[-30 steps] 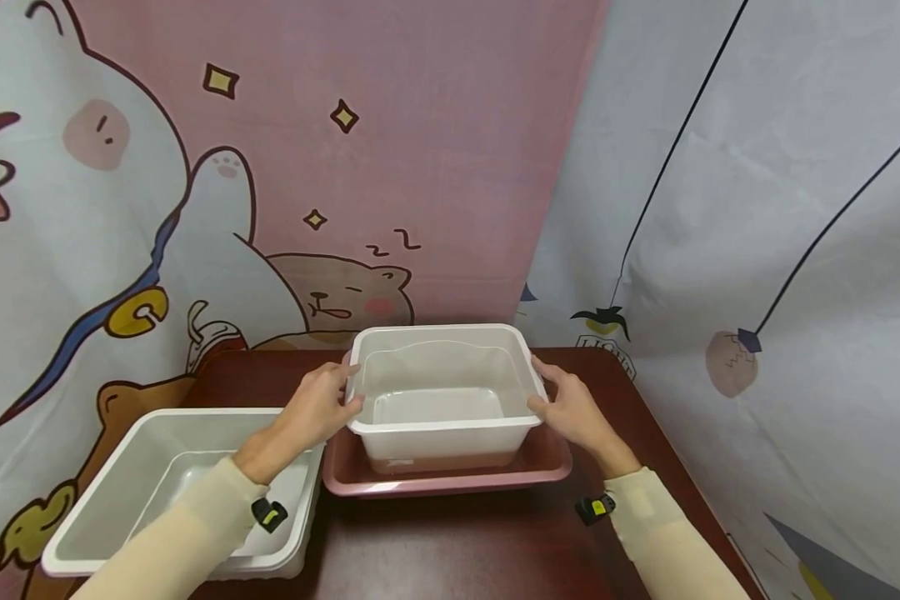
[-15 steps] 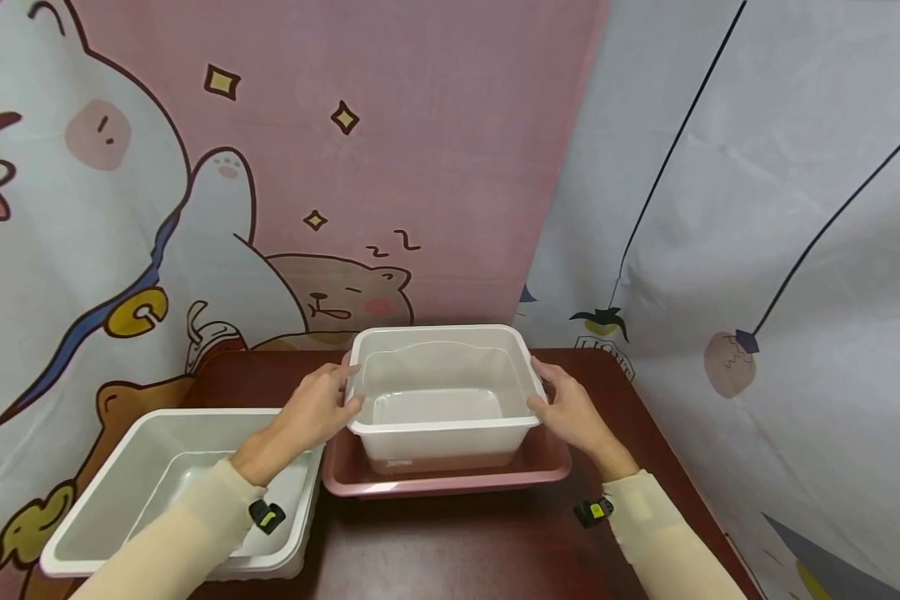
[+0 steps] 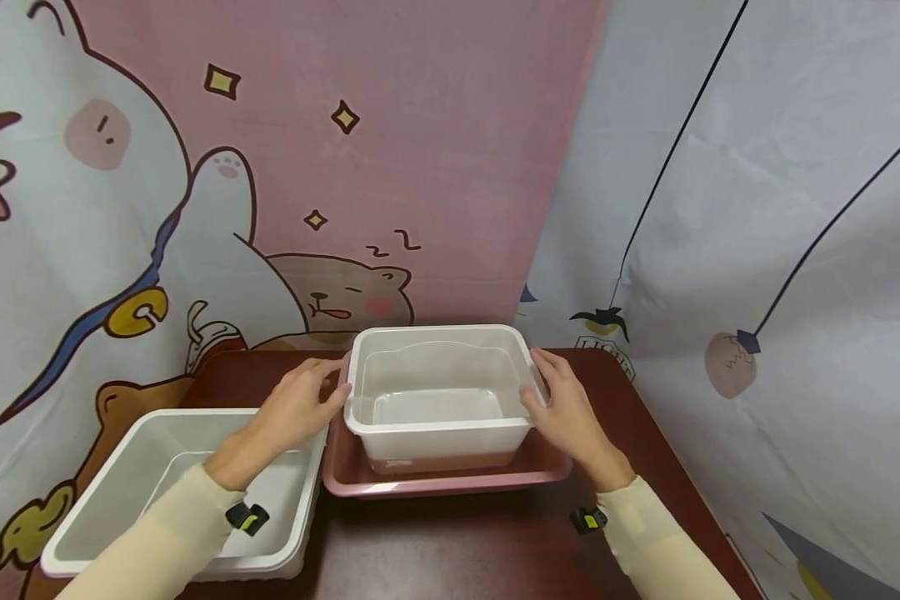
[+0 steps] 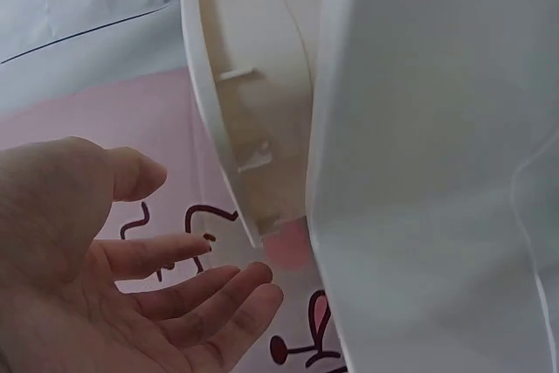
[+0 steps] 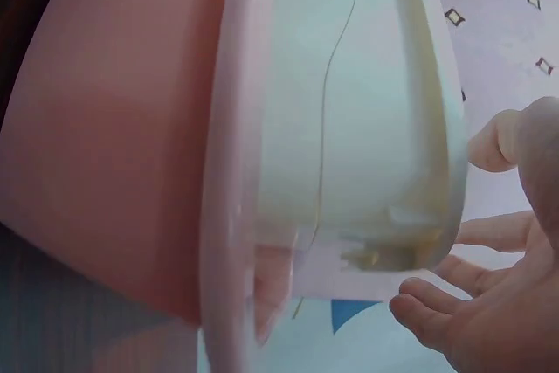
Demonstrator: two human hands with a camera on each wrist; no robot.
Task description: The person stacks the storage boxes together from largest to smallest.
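A white plastic basin point(image 3: 442, 446) sits inside a pink basin point(image 3: 450, 485) near the back of the table. My left hand point(image 3: 288, 412) is just off the white basin's left rim, fingers loosely spread. In the left wrist view, a gap shows between the left thumb point(image 4: 138, 174) and that basin's rim point(image 4: 205, 102). On the other side, my right hand point(image 3: 570, 412) is at the right rim, its thumb over the edge and its fingers outside. The right wrist view shows these fingers point(image 5: 428, 307) relaxed beside the rim, not curled tightly round it.
Another white basin point(image 3: 67, 537) stands at the left, under my left forearm, close beside the pink one. The dark red-brown table point(image 3: 435, 550) extends in front. Printed cloth point(image 3: 450, 167) hangs behind and along the right side.
My left hand has let go of the white basin's rim and moved left. The right hand has loosened, its thumb shifting slightly inward and up. The basins stay where they were.
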